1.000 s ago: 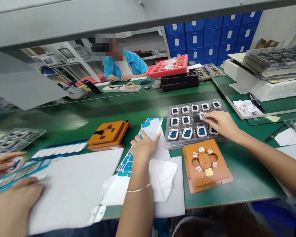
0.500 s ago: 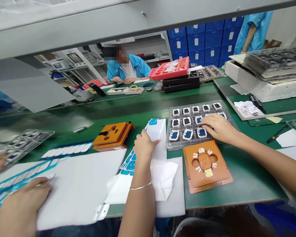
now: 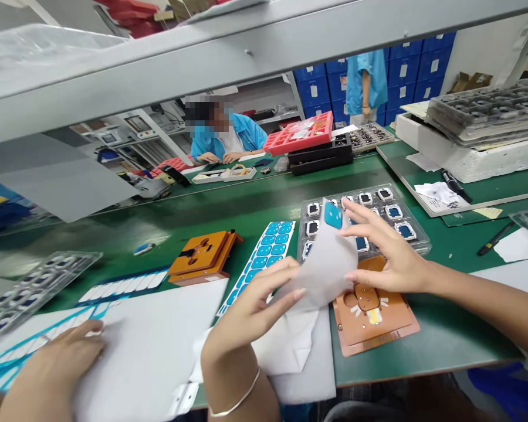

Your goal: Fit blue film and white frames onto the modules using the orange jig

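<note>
Curving between left hand and right hand, a whitish sheet.

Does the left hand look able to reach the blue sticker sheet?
Probably yes: the left hand is beside the blue sticker sheet, whose far part lies uncovered, but seems busy with a translucent sheet.

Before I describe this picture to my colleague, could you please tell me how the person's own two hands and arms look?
The left hand and the right hand are both ungloved, with no sleeve over either wrist. A thin, pale silvery bracelet circles the left wrist; I see none on the right.
</note>
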A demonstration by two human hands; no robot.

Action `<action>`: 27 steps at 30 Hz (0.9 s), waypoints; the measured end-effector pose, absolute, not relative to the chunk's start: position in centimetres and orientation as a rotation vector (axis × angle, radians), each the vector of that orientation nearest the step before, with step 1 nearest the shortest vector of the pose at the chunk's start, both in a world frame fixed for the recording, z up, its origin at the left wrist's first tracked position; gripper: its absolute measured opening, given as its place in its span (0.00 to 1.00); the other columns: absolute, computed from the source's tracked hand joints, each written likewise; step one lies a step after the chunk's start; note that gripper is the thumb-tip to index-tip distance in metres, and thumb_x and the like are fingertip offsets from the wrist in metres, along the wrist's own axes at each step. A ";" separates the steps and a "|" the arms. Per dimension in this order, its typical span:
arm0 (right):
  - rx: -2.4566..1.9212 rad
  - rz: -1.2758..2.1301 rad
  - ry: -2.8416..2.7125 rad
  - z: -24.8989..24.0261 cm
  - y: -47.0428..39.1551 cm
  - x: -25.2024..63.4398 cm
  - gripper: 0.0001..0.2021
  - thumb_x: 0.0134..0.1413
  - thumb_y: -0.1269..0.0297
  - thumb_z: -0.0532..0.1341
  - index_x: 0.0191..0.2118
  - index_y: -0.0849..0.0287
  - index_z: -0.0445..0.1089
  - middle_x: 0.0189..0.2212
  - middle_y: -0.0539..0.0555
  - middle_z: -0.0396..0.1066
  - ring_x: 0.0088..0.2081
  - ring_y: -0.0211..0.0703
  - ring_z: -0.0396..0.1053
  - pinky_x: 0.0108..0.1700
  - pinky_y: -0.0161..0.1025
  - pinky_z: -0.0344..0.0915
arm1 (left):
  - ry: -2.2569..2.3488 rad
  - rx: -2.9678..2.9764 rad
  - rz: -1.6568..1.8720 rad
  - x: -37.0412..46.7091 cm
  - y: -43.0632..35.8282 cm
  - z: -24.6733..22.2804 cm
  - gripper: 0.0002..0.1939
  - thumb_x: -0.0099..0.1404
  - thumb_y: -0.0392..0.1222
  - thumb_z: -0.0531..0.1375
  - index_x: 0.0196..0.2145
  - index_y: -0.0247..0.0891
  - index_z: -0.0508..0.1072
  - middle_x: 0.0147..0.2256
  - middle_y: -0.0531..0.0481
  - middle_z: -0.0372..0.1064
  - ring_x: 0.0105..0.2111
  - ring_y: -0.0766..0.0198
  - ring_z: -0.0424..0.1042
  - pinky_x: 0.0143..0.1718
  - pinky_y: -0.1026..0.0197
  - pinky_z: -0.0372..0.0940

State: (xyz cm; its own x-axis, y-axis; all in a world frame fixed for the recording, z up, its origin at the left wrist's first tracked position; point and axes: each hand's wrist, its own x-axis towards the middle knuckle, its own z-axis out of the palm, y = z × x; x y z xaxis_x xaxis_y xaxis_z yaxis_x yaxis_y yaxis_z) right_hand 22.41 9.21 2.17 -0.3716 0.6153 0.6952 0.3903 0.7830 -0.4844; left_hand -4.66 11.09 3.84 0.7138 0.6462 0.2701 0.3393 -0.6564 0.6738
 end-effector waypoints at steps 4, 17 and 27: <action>-0.717 0.524 -1.924 1.9 8.6 21.8 0.20 0.53 0.62 0.68 0.50 0.53 0.64 0.63 0.62 0.58 0.64 0.53 0.58 0.59 0.57 0.62 | 0.609 2.342 0.629 -3.9 10.5 4.0 0.19 0.70 0.49 0.57 0.55 0.42 0.71 0.41 0.44 0.73 0.42 0.58 0.71 0.46 0.58 0.68; -0.528 0.388 -2.021 4.1 5.6 21.7 0.19 0.53 0.62 0.69 0.49 0.57 0.68 0.46 0.57 0.76 0.52 0.48 0.71 0.57 0.49 0.64 | 0.436 2.403 0.905 -1.1 7.3 5.3 0.14 0.71 0.34 0.53 0.51 0.42 0.71 0.41 0.45 0.75 0.39 0.62 0.73 0.43 0.63 0.67; -0.347 0.797 -1.958 5.9 4.4 22.2 0.08 0.57 0.74 0.64 0.43 0.60 0.75 0.40 0.59 0.79 0.48 0.46 0.74 0.52 0.46 0.69 | 0.571 2.386 0.767 -1.9 3.2 5.9 0.17 0.74 0.39 0.45 0.54 0.52 0.68 0.32 0.48 0.69 0.34 0.59 0.69 0.34 0.60 0.64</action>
State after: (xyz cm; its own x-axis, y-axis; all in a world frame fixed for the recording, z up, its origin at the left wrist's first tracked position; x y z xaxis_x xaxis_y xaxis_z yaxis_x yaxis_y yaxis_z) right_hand 22.16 4.37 5.87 -0.5004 0.5411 0.6759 -0.0845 0.7464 -0.6601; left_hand -1.94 3.21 5.87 0.7452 0.5408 0.3901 0.2180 -0.7504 0.6240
